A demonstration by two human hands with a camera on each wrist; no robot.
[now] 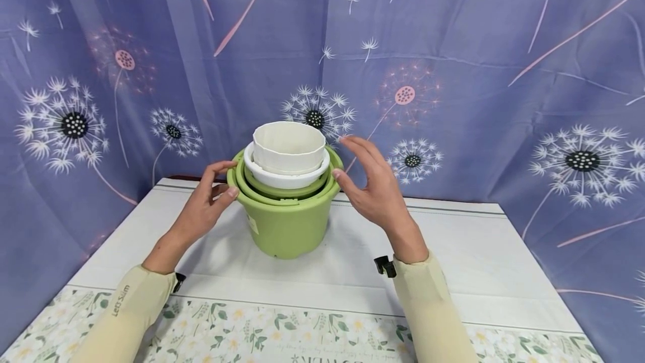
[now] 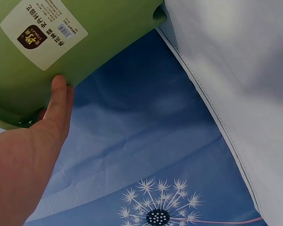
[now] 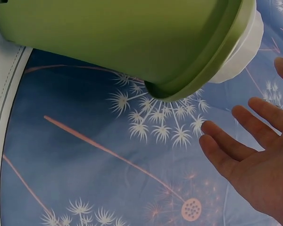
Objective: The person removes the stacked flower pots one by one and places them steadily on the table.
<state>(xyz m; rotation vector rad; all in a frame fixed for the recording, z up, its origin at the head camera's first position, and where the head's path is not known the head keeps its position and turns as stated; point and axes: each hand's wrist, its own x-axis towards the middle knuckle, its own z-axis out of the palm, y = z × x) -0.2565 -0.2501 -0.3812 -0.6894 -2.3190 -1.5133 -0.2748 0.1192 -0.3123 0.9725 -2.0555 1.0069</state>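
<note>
Finding one: the nested stack of pots stands upright on the white part of the worktop [image 1: 443,273], a little toward 11 o'clock from the middle of my head view. The outer green pot [image 1: 289,234] is at the bottom and holds at least one inner green pot [image 1: 262,187]. Above that sits a round white pot [image 1: 287,182], with a faceted white pot [image 1: 289,153] uppermost. A printed label [image 2: 42,33] is fixed to the outer wall, toward 8 o'clock.

Finding two: my left hand [image 1: 201,206] is at the rim's 9 o'clock, fingers extended and touching the outer green pot; no closed grip is shown. My right hand [image 1: 375,195] is off 3 o'clock, released, its fingers spread and apart from the wall in the right wrist view.

Assessment: I judge the step in hand to be placing or steadying the stack as one unit; the pictures do not settle whether I am arriving or letting go. The next move, in my view, calls for a light, even touch, since the top pot could tip if the rim is knocked.
</note>
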